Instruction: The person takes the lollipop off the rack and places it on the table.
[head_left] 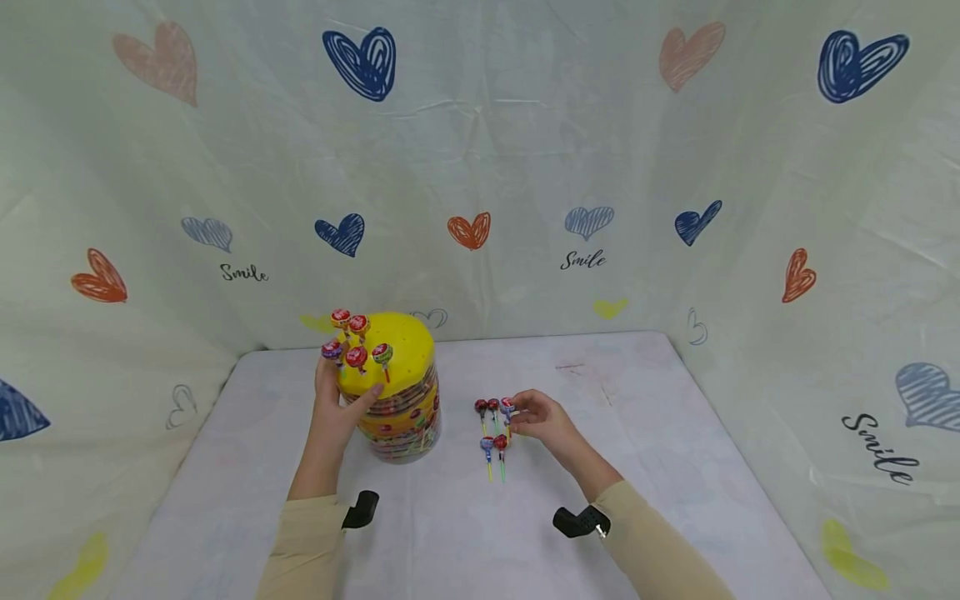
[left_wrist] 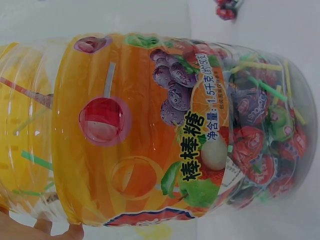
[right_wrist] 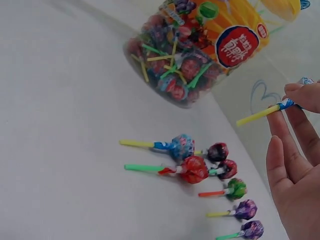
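A clear plastic jar of lollipops (head_left: 408,421) with a yellow lid (head_left: 408,337) stands upright on the left of the table. Several wrapped lollipops (head_left: 357,358) stick up from that lid. My left hand (head_left: 337,417) grips the jar's upper left side, thumb at the lid's front edge; its far fingers are partly hidden. In the left wrist view fingertips (left_wrist: 44,226) touch the jar near the lid. My right hand (head_left: 546,423) pinches a lollipop with a blue wrapper and yellow stick (right_wrist: 259,116). Beside it on the table lie several loose lollipops, including a red one (right_wrist: 194,170) and a blue one (right_wrist: 183,146).
The white-covered table (head_left: 645,500) extends around the jar and the lollipops. A pale curtain with printed hearts (head_left: 480,150) encloses the back and sides. More lollipops fill the bottom of the jar, seen through its wall.
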